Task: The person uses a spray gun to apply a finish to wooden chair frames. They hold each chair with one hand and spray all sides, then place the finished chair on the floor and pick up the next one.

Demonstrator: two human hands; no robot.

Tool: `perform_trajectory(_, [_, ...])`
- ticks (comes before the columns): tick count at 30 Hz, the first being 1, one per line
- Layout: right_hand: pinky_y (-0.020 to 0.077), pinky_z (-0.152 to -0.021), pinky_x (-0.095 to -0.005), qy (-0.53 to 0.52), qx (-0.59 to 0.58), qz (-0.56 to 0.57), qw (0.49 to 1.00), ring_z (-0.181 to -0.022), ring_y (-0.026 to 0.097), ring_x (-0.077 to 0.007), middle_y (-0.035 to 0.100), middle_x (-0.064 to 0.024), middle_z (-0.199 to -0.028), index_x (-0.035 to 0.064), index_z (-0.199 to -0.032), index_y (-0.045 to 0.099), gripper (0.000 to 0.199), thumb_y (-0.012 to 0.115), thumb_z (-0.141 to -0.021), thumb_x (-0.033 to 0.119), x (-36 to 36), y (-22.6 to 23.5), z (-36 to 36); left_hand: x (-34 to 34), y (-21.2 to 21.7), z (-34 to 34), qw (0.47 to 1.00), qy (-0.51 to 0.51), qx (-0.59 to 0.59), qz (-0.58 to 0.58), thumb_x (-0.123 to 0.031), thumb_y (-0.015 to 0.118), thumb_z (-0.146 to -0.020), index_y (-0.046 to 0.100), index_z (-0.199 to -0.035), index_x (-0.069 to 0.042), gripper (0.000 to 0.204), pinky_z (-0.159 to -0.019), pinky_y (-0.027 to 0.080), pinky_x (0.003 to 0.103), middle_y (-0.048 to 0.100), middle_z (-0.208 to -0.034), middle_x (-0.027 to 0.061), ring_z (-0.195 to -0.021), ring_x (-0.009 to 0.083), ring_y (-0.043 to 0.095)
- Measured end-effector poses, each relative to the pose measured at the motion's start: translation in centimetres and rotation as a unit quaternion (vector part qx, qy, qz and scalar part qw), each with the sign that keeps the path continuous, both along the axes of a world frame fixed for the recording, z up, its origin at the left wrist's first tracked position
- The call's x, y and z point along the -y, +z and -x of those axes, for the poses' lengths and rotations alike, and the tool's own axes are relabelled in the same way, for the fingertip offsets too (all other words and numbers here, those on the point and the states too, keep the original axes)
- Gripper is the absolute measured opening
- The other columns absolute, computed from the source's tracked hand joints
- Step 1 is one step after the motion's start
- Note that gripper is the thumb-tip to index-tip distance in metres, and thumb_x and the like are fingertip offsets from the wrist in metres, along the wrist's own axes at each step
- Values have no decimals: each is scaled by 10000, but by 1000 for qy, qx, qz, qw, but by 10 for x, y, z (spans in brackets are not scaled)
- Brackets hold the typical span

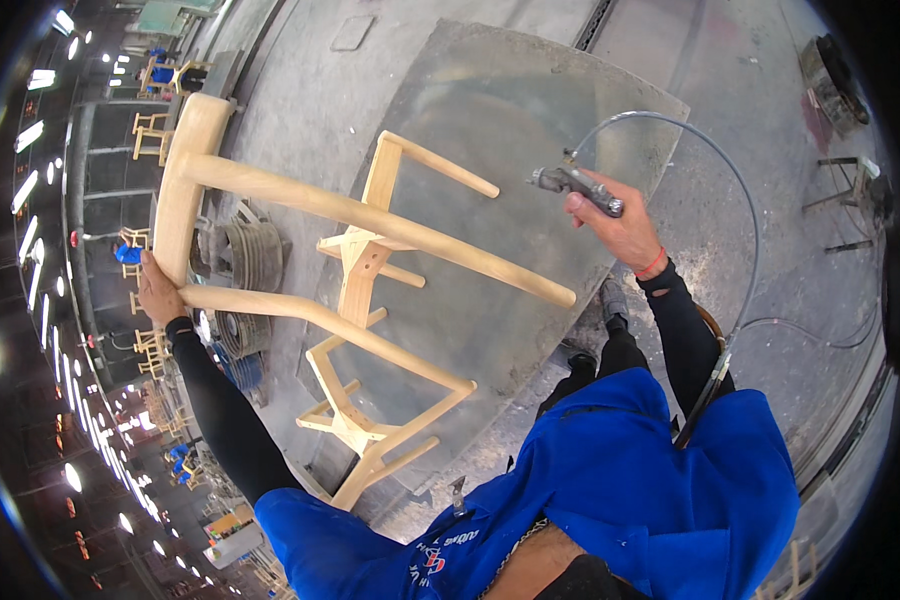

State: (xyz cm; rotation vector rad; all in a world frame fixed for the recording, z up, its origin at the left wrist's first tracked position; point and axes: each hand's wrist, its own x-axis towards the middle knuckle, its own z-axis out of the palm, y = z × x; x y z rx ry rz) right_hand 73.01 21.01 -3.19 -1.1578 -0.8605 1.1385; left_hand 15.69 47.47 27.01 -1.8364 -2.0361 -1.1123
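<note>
Step seemed: aiming hose-fed gun (578, 186) at chair (380, 221) | left fingers (148, 266) clamped on top rail (177, 215), right fingers (576, 203) on gun | next likely needed steady aim

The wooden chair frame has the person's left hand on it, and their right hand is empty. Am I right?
Not quite: the right hand isn't empty. The head view shows it holding a dark hand tool with a hose. The left hand is on the wooden chair frame.
</note>
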Motion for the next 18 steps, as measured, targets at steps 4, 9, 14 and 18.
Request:
perform_trajectory(4, [528, -727, -292, 7, 105, 45, 993, -764, 636, -116, 734, -54, -905, 32, -1279, 689, 427, 741, -948, 297, -13, -24, 12, -5, -1, -5, 999, -21, 0, -28, -658, 499, -988, 711, -1235, -4, 731, -875, 503, 386, 753, -1061, 184, -939, 262, 686])
perform_trajectory(9, [545, -790, -351, -29, 276, 77, 958, -823, 687, -176, 764, -104, -945, 43, -1182, 727, 372, 750, -926, 312, -9, -97, 20, -13, 0, 4, 998, -36, -48, -31, -651, 497, -993, 701, -1250, 4, 733, -884, 506, 371, 754, -1089, 177, -973, 252, 692])
perform_trajectory(14, [552, -714, -349, 22, 206, 205, 957, -743, 679, -164, 741, -62, -852, 37, -1146, 723, 327, 717, -941, 291, 42, -147, -14, -22, 3, 15, 998, -33, -18, -42, -653, 516, -979, 706, -1260, -14, 724, -895, 510, 360, 759, -1095, 167, -1002, 265, 704])
perform_trajectory(18, [503, -546, -282, 21, 110, 274, 955, -600, 611, -96, 648, -17, -729, 3, -1052, 720, 258, 708, -939, 234, 92, -164, -16, -13, 11, 17, 996, 84, 13, -9, -719, 511, -934, 693, -1267, 4, 817, -974, 492, 361, 742, -1166, 183, -1077, 280, 703])
